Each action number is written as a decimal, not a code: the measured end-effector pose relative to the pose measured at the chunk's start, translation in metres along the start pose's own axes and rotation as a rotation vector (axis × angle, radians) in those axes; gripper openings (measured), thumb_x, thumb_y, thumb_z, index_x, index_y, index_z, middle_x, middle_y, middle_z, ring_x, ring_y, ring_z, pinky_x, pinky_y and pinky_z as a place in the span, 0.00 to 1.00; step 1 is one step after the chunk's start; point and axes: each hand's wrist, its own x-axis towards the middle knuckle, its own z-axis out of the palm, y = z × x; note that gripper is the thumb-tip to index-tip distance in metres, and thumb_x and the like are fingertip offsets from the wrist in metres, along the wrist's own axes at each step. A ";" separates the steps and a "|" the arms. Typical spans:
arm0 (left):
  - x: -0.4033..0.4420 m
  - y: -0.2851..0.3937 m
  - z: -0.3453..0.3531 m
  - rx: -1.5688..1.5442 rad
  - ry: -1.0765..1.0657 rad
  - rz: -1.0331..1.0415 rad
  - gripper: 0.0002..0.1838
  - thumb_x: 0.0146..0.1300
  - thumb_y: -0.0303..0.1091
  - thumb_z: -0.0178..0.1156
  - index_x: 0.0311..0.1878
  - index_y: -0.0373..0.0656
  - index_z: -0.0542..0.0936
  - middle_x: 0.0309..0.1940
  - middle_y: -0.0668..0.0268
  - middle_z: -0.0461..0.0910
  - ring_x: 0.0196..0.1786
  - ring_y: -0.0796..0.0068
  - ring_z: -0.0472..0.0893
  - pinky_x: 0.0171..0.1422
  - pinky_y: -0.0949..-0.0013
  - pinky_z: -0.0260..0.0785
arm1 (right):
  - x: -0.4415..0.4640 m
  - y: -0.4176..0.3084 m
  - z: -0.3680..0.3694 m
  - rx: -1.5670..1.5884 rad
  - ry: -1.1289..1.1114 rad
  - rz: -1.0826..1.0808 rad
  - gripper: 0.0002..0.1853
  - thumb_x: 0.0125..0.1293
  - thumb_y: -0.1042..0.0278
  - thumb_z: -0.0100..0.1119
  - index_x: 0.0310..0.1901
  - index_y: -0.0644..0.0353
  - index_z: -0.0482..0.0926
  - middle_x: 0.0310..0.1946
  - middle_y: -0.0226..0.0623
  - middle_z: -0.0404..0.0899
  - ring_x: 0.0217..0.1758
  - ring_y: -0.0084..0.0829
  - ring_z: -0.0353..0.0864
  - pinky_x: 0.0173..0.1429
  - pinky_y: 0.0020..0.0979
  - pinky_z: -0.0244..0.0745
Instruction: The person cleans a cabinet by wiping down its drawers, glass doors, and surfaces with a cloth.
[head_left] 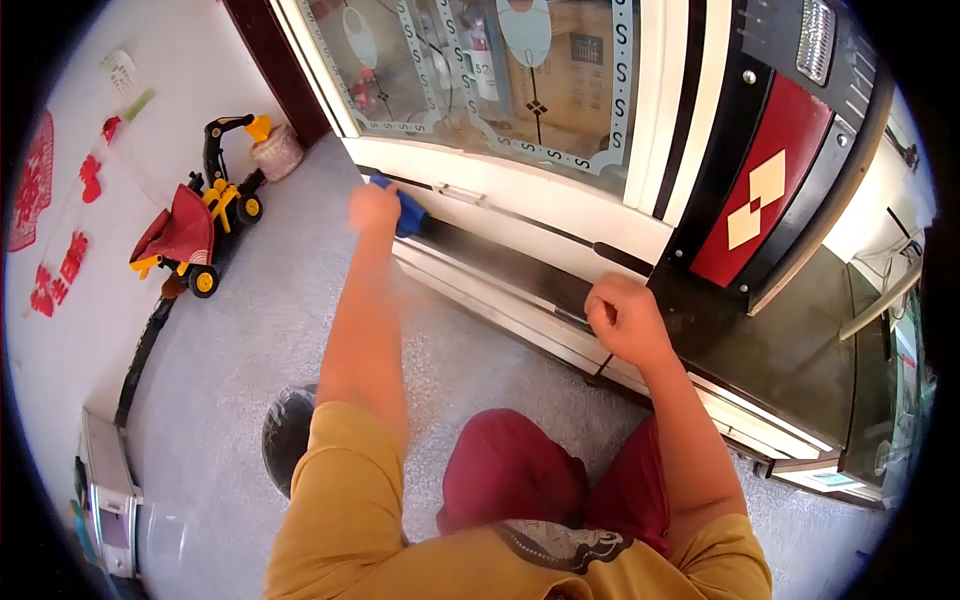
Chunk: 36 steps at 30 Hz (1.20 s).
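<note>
Grey speckled floor (450,350) down here, with a white cabinet (655,185) running across in front of both hands and a patterned glass panel (575,105) above them. Toy truck (205,225) parked off beyond the left hand, pinkish tub (278,152) right by it, and a red-and-black panel (765,180) up past the right hand.

So the person is down low, maroon trousers (512,465) bent at the knees, facing a long dark ledge (500,255) that runs between the two hands. Left hand (375,207) is stretched out to the ledge's far left end and closed around a blue cloth (411,213); it's a bit blurry, so the exact finger grip is hard to make out. The cloth pokes out on the side toward the right hand and seems to be against the ledge. Right hand (627,320) is curled in a loose fist over the ledge's other end, nothing visible in it, and whether it's really leaning there can't be told.

Best guess, this is a wiping step, with the cloth at the far end of the stroke. Next move probably calls for the cloth pressed flat and drawn back along the ledge toward the right hand, with that fist shifted out of the way.
</note>
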 end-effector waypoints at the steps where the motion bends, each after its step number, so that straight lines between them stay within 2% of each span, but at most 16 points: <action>1: -0.001 -0.007 0.011 0.058 -0.018 0.011 0.23 0.76 0.56 0.60 0.57 0.47 0.88 0.62 0.60 0.83 0.69 0.54 0.78 0.68 0.40 0.71 | 0.001 0.001 0.000 0.008 -0.005 0.009 0.02 0.64 0.77 0.62 0.33 0.65 0.80 0.30 0.45 0.78 0.30 0.45 0.80 0.39 0.39 0.77; 4: -0.020 -0.009 0.027 -0.019 0.103 -0.006 0.24 0.77 0.57 0.60 0.58 0.47 0.87 0.64 0.61 0.81 0.71 0.53 0.76 0.67 0.40 0.72 | 0.001 0.001 0.002 0.004 0.007 0.005 0.02 0.64 0.78 0.61 0.33 0.65 0.80 0.29 0.45 0.77 0.29 0.44 0.79 0.37 0.39 0.76; 5: -0.023 -0.008 0.025 -0.040 0.081 -0.012 0.24 0.77 0.57 0.59 0.57 0.47 0.87 0.65 0.62 0.79 0.71 0.53 0.75 0.67 0.39 0.72 | 0.002 0.000 0.002 -0.020 0.010 -0.019 0.03 0.64 0.79 0.62 0.33 0.66 0.79 0.29 0.45 0.77 0.29 0.44 0.78 0.37 0.38 0.75; 8: -0.034 -0.007 0.012 0.049 0.048 0.068 0.23 0.78 0.57 0.58 0.57 0.47 0.87 0.64 0.63 0.80 0.70 0.55 0.76 0.65 0.40 0.73 | 0.002 -0.004 0.002 0.000 0.001 0.047 0.03 0.64 0.79 0.61 0.32 0.66 0.79 0.29 0.45 0.78 0.29 0.44 0.78 0.37 0.38 0.75; 10: -0.063 0.008 0.003 0.158 0.109 0.115 0.23 0.78 0.57 0.58 0.55 0.49 0.88 0.61 0.64 0.80 0.68 0.56 0.77 0.61 0.41 0.76 | 0.003 0.002 0.005 -0.011 0.037 -0.025 0.04 0.64 0.79 0.60 0.31 0.66 0.79 0.29 0.44 0.78 0.29 0.42 0.78 0.36 0.37 0.75; 12: -0.092 0.014 0.005 0.095 0.169 0.225 0.24 0.75 0.59 0.60 0.50 0.46 0.89 0.57 0.63 0.83 0.63 0.52 0.81 0.64 0.38 0.77 | 0.003 0.002 0.005 -0.009 0.044 -0.032 0.04 0.64 0.79 0.60 0.31 0.66 0.79 0.29 0.44 0.78 0.29 0.40 0.79 0.36 0.36 0.75; 16: -0.167 0.043 0.004 0.002 0.277 0.464 0.20 0.72 0.54 0.64 0.42 0.45 0.89 0.51 0.60 0.82 0.56 0.54 0.81 0.55 0.42 0.76 | 0.001 0.003 0.004 -0.029 0.034 -0.026 0.04 0.64 0.78 0.60 0.32 0.66 0.80 0.29 0.44 0.78 0.29 0.38 0.78 0.36 0.36 0.75; 18: -0.206 0.061 -0.007 -0.034 0.285 0.585 0.20 0.71 0.52 0.65 0.41 0.43 0.89 0.49 0.61 0.82 0.55 0.56 0.80 0.54 0.43 0.76 | 0.000 0.002 0.003 -0.022 0.034 -0.016 0.04 0.65 0.77 0.60 0.32 0.66 0.80 0.28 0.43 0.78 0.29 0.37 0.78 0.36 0.36 0.74; 20: -0.246 0.085 -0.032 -0.025 0.158 0.627 0.20 0.72 0.51 0.64 0.42 0.42 0.88 0.48 0.61 0.81 0.56 0.58 0.79 0.56 0.45 0.74 | -0.002 0.002 0.003 0.011 0.045 -0.028 0.05 0.66 0.76 0.59 0.32 0.66 0.80 0.28 0.43 0.77 0.28 0.36 0.77 0.36 0.36 0.74; 22: -0.284 0.104 -0.037 -0.042 0.170 0.709 0.18 0.71 0.50 0.65 0.43 0.42 0.88 0.47 0.62 0.81 0.56 0.59 0.78 0.57 0.48 0.72 | -0.003 0.005 0.002 0.028 0.072 -0.034 0.06 0.68 0.75 0.59 0.33 0.67 0.79 0.27 0.43 0.76 0.28 0.36 0.76 0.36 0.35 0.73; 24: -0.310 0.119 -0.025 -0.024 0.127 0.782 0.16 0.71 0.47 0.62 0.44 0.44 0.88 0.50 0.64 0.80 0.59 0.61 0.77 0.61 0.44 0.68 | -0.005 0.012 0.003 0.029 0.115 -0.034 0.07 0.69 0.74 0.59 0.33 0.67 0.79 0.27 0.42 0.75 0.28 0.36 0.74 0.36 0.35 0.73; 28: -0.316 0.118 -0.025 -0.309 0.130 0.736 0.16 0.66 0.47 0.69 0.41 0.42 0.87 0.48 0.63 0.79 0.56 0.59 0.78 0.58 0.48 0.69 | -0.006 0.019 0.000 0.083 0.133 -0.010 0.07 0.70 0.73 0.59 0.34 0.67 0.79 0.27 0.42 0.75 0.28 0.34 0.73 0.36 0.34 0.71; 29: -0.308 0.111 -0.020 -0.417 0.263 0.769 0.16 0.60 0.46 0.75 0.36 0.43 0.85 0.40 0.61 0.79 0.49 0.55 0.80 0.48 0.51 0.74 | -0.006 0.018 0.000 0.068 0.123 -0.015 0.07 0.70 0.73 0.59 0.34 0.67 0.79 0.27 0.42 0.76 0.28 0.33 0.73 0.36 0.34 0.71; 33: -0.274 0.089 -0.020 -0.411 0.213 0.620 0.17 0.63 0.48 0.74 0.37 0.44 0.86 0.41 0.59 0.81 0.50 0.52 0.82 0.50 0.49 0.76 | -0.007 0.013 -0.002 0.067 0.094 0.007 0.07 0.70 0.74 0.59 0.33 0.66 0.80 0.28 0.40 0.77 0.28 0.30 0.74 0.35 0.33 0.71; 36: -0.243 0.072 -0.019 -0.314 0.282 0.573 0.17 0.64 0.50 0.73 0.37 0.44 0.86 0.42 0.60 0.82 0.51 0.53 0.82 0.51 0.49 0.76 | -0.007 0.012 -0.003 0.063 0.082 0.013 0.07 0.70 0.74 0.59 0.33 0.66 0.81 0.28 0.39 0.78 0.28 0.29 0.74 0.35 0.32 0.70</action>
